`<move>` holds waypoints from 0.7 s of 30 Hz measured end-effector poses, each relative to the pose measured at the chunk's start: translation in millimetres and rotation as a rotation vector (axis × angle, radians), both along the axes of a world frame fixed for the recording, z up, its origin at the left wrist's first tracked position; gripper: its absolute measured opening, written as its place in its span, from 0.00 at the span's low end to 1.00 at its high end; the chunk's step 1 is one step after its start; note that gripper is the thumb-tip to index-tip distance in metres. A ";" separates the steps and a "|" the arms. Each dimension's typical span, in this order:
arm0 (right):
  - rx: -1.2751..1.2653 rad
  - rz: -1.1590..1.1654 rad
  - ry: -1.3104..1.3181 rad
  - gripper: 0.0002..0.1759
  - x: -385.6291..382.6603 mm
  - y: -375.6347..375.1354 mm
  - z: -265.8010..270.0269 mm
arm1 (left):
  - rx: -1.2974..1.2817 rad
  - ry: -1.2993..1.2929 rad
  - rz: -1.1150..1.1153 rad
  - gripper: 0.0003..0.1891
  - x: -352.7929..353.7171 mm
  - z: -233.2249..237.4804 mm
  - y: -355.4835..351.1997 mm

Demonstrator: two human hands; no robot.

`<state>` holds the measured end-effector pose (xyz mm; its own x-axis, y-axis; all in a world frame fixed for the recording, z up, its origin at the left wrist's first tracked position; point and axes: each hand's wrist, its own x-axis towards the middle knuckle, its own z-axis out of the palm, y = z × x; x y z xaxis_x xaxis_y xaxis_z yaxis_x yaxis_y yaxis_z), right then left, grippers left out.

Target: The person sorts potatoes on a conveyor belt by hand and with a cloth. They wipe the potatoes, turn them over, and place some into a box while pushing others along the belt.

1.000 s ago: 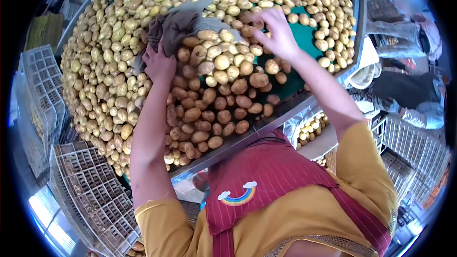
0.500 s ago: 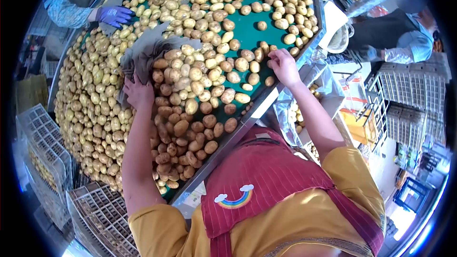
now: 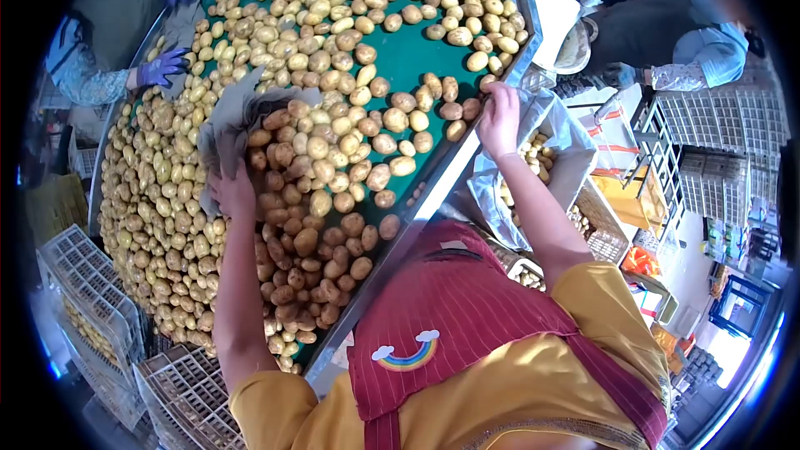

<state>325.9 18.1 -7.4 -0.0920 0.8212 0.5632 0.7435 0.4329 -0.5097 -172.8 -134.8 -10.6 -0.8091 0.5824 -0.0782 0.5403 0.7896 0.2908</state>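
Many potatoes (image 3: 167, 192) are heaped over a green table surface (image 3: 412, 54) with a metal edge (image 3: 450, 171). My left hand (image 3: 232, 190) is closed on a grey cloth (image 3: 242, 112) lying among the potatoes. Darker brown potatoes (image 3: 308, 242) lie just to the right of that hand. My right hand (image 3: 500, 117) is at the metal edge, beside a few potatoes (image 3: 461, 110); its fingers are close together, and what they may hold is hidden.
Across the table a co-worker's purple-gloved hand (image 3: 162, 67) touches the potatoes. Another person (image 3: 658, 42) bends at the right. Plastic crates (image 3: 187, 392) stand at the lower left, and a lined crate of potatoes (image 3: 537, 158) sits beyond the edge.
The view has shifted. My right hand has moved from beside the potatoes to the metal edge. My left hand stays on the cloth. A second purple glove has appeared at the upper left.
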 end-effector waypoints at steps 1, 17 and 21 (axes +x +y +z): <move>-0.008 0.017 0.008 0.22 -3.6 -3.0 1.9 | 0.019 0.011 -0.026 0.34 12.8 -2.1 -3.5; -0.500 0.425 -0.769 0.24 -64.4 81.2 17.5 | -0.106 0.286 -0.226 0.30 118.2 1.6 105.0; -0.614 0.376 -0.633 0.20 -71.9 96.6 17.9 | -0.192 0.345 -0.226 0.38 61.2 -17.0 143.3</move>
<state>254.0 114.7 10.5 -0.5493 0.8114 -0.1997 0.8257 0.4905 -0.2786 -111.7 8.5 -27.6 -0.6610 0.7487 0.0498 0.7450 0.6627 -0.0764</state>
